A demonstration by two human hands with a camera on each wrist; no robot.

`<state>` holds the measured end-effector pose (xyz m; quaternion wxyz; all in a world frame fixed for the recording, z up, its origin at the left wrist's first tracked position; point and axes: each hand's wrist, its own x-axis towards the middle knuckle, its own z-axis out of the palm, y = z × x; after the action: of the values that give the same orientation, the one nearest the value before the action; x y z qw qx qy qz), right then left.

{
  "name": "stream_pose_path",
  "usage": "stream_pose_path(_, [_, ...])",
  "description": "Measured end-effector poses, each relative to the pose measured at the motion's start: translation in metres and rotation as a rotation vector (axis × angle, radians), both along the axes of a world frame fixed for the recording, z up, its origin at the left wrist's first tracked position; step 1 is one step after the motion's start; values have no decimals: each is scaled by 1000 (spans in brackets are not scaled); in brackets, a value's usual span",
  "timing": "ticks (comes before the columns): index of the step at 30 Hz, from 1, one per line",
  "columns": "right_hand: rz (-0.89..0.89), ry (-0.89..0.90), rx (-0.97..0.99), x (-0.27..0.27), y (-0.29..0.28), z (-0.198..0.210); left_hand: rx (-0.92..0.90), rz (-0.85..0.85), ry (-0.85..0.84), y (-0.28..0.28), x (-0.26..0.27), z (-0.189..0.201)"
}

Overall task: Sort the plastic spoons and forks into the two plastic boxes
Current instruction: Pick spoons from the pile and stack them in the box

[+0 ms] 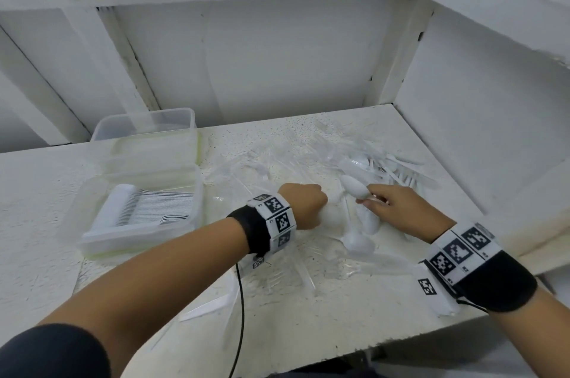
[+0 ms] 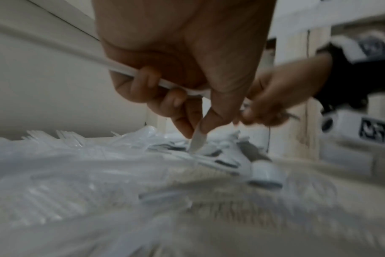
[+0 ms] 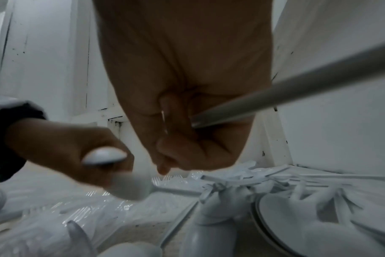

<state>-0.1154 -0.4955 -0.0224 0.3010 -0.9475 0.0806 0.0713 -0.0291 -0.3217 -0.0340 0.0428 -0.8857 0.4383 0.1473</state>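
Observation:
My left hand (image 1: 307, 206) is fisted over the middle of the white table. Its curled fingers (image 2: 143, 81) hold a white spoon handle (image 2: 125, 69) across the palm, while thumb and forefinger pinch the tip of another white handle (image 2: 197, 141) rising from the pile. My right hand (image 1: 398, 208), just to the right, grips a white spoon (image 1: 354, 188) by its handle (image 3: 297, 90). White spoons and forks (image 1: 388, 168) lie heaped behind both hands. The near clear box (image 1: 92, 242) holds a stacked row of white spoons (image 1: 154, 208). The far clear box (image 1: 145, 124) stands behind it.
Clear plastic forks (image 1: 246, 168) lie scattered over the tabletop (image 1: 37, 192) around my hands and toward the front edge. White walls and beams close in the back and right side. A black cable (image 1: 240, 316) hangs from my left wrist.

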Motion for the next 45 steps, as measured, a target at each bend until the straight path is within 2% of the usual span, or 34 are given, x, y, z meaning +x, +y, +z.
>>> stream_pose_path(4, [10, 203, -30, -6, 1, -4, -313, 192, 124, 15, 8, 20])
stream_pose_path(7, [119, 354, -197, -8, 10, -13, -561, 333, 218, 28, 15, 38])
stream_pose_path(9, [155, 360, -327, -6, 16, -20, -694, 387, 252, 36, 19, 45])
stream_pose_path(12, [161, 349, -353, -5, 18, -23, -916, 487, 333, 47, 24, 48])
stream_pose_path(15, [140, 346, -211, -3, 16, -15, -1176, 660, 464, 56, 29, 47])
stream_pose_path(18, [162, 217, -100, -2, 14, -2, -1336, 766, 542, 62, 31, 46])
stream_pose_path(20, [156, 96, -8, -1, 12, 9, -1402, 783, 564, 64, 33, 47])
stream_pose_path(23, [58, -32, 189, 1, 11, 24, -1519, 766, 685, 67, 36, 46])
stream_pose_path(26, [-3, -123, 289, 4, 13, 32, -1642, 765, 761, 67, 37, 47])
stream_pose_path(32, [-38, -190, 431, 8, 26, 27, -1753, 833, 717, 61, 34, 53])
stream_pose_path(36, [-188, -259, 701, 13, 34, 19, -1731, 874, 703, 57, 35, 52])
stream_pose_path(39, [-238, -317, 816, 18, 37, 19, -1593, 844, 674, 53, 36, 46])
stream_pose_path(42, [-297, -381, 756, 22, 37, 25, -1207, 738, 555, 44, 32, 43])
stream_pose_path(45, [-333, -446, 841, 26, 29, 34, -596, 341, 349, 28, 21, 39])
